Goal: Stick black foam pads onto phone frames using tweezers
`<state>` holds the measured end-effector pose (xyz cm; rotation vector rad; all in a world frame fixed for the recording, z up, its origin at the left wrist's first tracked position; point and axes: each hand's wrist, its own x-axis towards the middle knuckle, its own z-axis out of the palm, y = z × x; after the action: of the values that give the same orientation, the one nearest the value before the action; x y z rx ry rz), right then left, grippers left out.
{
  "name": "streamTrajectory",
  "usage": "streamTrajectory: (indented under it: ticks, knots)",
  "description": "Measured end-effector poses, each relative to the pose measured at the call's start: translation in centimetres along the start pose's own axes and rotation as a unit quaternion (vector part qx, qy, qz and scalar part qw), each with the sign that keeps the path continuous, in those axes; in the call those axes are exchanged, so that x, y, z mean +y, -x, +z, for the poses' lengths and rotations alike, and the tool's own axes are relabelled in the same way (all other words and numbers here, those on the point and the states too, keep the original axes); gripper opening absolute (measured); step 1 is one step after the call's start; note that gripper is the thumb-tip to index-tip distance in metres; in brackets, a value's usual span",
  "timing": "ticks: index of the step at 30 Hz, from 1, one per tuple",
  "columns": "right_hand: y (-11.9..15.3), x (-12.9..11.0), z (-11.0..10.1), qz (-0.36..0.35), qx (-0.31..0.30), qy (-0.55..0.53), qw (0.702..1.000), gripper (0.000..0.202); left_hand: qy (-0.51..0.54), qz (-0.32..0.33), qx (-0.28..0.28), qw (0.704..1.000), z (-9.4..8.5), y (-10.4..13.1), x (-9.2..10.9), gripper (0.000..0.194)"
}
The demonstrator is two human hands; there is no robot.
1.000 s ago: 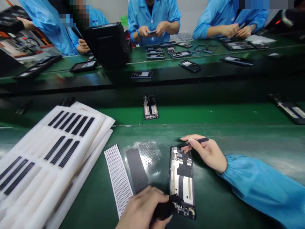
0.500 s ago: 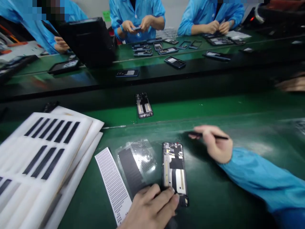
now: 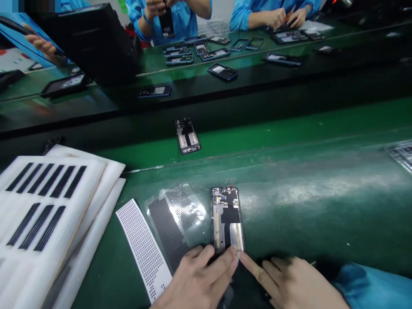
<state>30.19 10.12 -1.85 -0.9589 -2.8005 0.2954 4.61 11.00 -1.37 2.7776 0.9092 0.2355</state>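
An opened phone lies upright in front of me on the green mat, its inner parts showing. My left hand reaches over its lower end, fingers stretched and fingertips pressing on it. From the right, the index finger of my right hand points at the phone's lower edge and touches beside the left fingertips. The other right fingers are curled; the slim black tool seen in them earlier is mostly hidden. Left of the phone lie a clear film with dark strips and a white dotted sheet.
White foam trays with black strips are stacked at left. A second opened phone lies farther back. Beyond a ledge are several phone frames, a black box and co-workers in blue coats. A clear plastic tray sits at right.
My right hand has come down and left to the phone's lower edge, its index finger now extended. My left hand stays on the phone. The view has shifted slightly.
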Motion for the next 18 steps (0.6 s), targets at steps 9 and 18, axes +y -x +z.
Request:
streamTrajectory:
  ticks: [9, 18]
  knots:
    - [0.2, -1.6, 1.6, 0.032, 0.044, 0.148, 0.987, 0.052, -0.111, -0.219, -0.030, 0.969, -0.5, -0.5, 1.8, 0.071]
    - [-0.5, -2.1, 0.7, 0.011, 0.026, 0.199, 0.980, 0.053, -0.055, -0.238, 0.100, 0.965, -0.8, 0.4, 1.5, 0.051]
